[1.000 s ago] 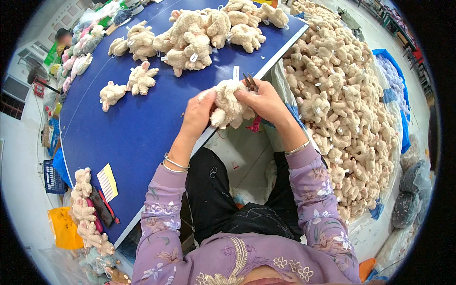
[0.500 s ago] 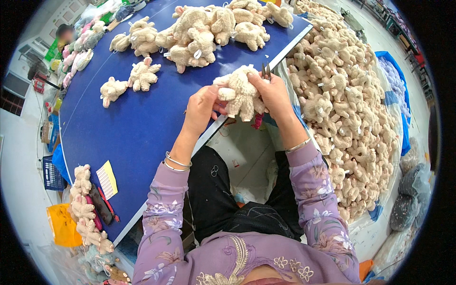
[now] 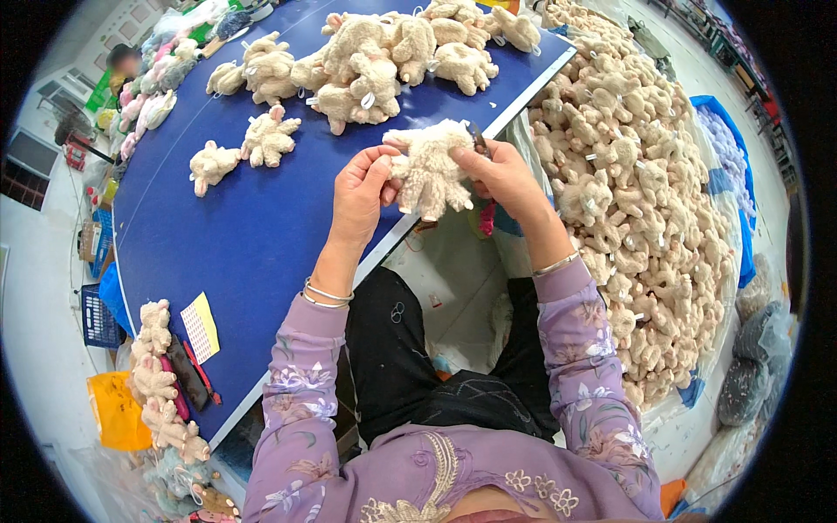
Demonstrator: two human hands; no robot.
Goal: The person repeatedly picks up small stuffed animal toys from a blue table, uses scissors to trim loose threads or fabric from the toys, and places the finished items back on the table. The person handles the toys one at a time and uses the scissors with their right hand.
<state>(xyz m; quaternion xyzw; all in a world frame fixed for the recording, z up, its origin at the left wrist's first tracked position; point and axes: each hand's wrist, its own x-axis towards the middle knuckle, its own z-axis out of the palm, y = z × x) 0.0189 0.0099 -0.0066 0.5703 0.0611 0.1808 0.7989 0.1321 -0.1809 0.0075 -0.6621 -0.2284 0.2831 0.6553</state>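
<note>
A cream plush toy animal [image 3: 432, 170] hangs between my hands over the table's near edge, its limbs spread. My left hand [image 3: 362, 185] pinches the toy's left side between thumb and fingers. On the other side, my right hand [image 3: 507, 181] grips the toy's body with the thumb on top. That same hand also holds small snips [image 3: 476, 138]; their dark blades poke out above the toy, and a pinkish-red part shows below the hand. Beyond my hands, a heap of matching plush toys [image 3: 357, 70] lies on the blue table [image 3: 261, 253].
To my right rises a large pile of cream plush toys [image 3: 636, 218]. At the table's near left lie a yellow-edged paper sheet [image 3: 200, 327], a dark phone-like object [image 3: 187, 375] and a red pen [image 3: 206, 375]. Another person [image 3: 120, 65] is at the far left.
The toy has been turned and spread wider between my hands, shifting slightly left. The snips' blades, which stood up clearly before, are now tilted and partly hidden by the toy.
</note>
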